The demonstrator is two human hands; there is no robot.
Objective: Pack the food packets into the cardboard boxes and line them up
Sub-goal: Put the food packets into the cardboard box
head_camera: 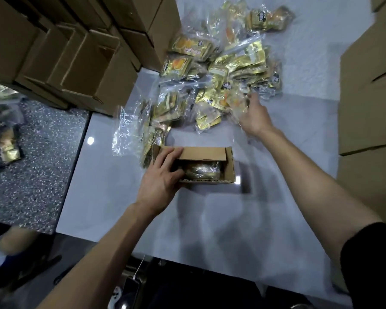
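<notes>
Clamping the left end of the open cardboard box (206,153) with the left hand (162,178), fingers (172,153) curled over its wall, near six o'clock on the white table (112,170). Already carrying one wrapped packet (201,171) inside. Judging the box light yet stiff, so safe to steady by a wall. Reaching the right hand (254,120) toward one o'clock of the box, at the pile of food packets (239,61); fingers outstretched and spread, gripping nothing plainly, contact lost in blur. Expecting light, soft, slippery bundles in loose film: better pinching across the firm gold body than the clear edge.
</notes>
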